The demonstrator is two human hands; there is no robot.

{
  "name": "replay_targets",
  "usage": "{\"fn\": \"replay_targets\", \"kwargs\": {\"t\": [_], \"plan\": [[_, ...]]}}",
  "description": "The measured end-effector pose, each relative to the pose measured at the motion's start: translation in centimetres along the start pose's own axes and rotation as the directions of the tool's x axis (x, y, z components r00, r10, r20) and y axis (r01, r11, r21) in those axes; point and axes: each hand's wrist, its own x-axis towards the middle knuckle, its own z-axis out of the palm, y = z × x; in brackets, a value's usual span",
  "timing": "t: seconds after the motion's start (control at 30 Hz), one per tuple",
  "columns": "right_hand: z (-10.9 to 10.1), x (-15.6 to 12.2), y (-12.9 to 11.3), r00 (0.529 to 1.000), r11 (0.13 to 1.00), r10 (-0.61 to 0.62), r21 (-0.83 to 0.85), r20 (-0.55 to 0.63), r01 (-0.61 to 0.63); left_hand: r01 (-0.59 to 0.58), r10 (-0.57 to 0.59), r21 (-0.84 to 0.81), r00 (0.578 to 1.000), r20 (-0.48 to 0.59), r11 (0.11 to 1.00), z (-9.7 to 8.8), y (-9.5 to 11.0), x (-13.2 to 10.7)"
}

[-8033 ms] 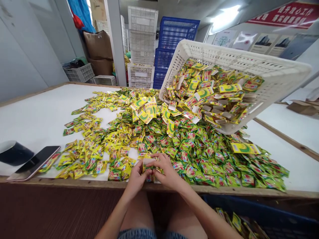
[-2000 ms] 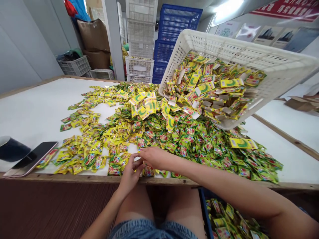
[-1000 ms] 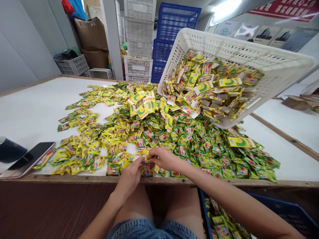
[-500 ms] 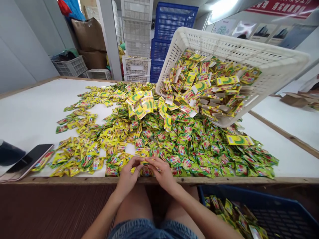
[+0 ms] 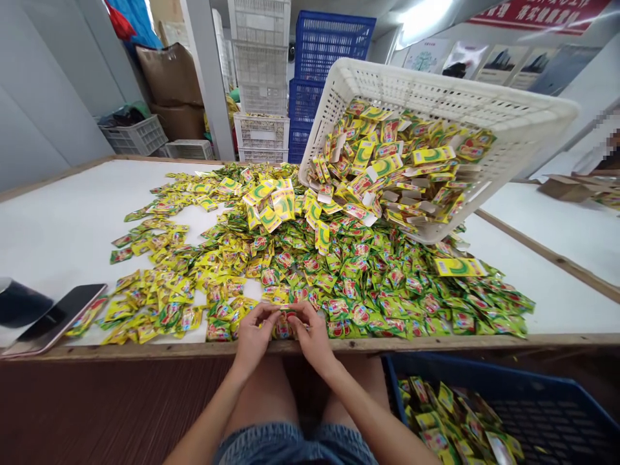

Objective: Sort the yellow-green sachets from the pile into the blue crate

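Near the table's front edge, my left hand [image 5: 255, 334] and my right hand [image 5: 311, 332] meet. Between them is a small yellow box [image 5: 285, 307], pinched from both sides with fingers and thumbs curled in. Mostly an edge of the box shows; the fingers cover the rest. Around and beyond my hands lies a wide heap of small sachets, yellow-wrapped ones [image 5: 165, 284] on the left and green-wrapped ones [image 5: 387, 297] on the right. Several flat yellow boxes [image 5: 271, 200] rest on top of the heap.
A white plastic basket [image 5: 445, 81] full of yellow boxes leans tilted over the heap. A phone [image 5: 62, 316] and a dark cup [image 5: 22, 302] stand at the left. Below the table's right front is a blue crate [image 5: 542, 387] with filled packs. Stacked crates [image 5: 261, 84] rise behind.
My hands remain at the front edge with the box. My right fingers have bent more, and the thumbs sit farther apart. The view has shifted slightly.
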Motion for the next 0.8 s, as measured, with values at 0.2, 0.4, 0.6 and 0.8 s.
{"fn": "replay_targets", "kwargs": {"t": [0.2,0.4,0.6,0.8], "plan": [[0.1,1.5,-1.8,0.999,0.997,0.04,0.06,-0.006,-0.039,0.085,-0.124,-0.221,0.978,-0.17,0.972,0.8,1.1,1.5],[-0.6,1.6,-3.3,0.999,1.0,0.03,0.008,-0.034,-0.03,0.159,-0.217,-0.308,0.962,-0.165,0.938,1.6,2.9,1.3],[-1.6,0.2,-3.7,0.992,0.993,0.049,-0.1,-0.117,-0.061,0.104,-0.162,-0.296,0.971,-0.175,0.949,2.7,3.2,0.7],[-3.2,-2.1,-4.0,0.994,0.969,0.003,-0.244,-0.109,-0.03,0.131,-0.137,-0.191,0.99,-0.018,0.973,4.7,4.2,-0.5]]}}
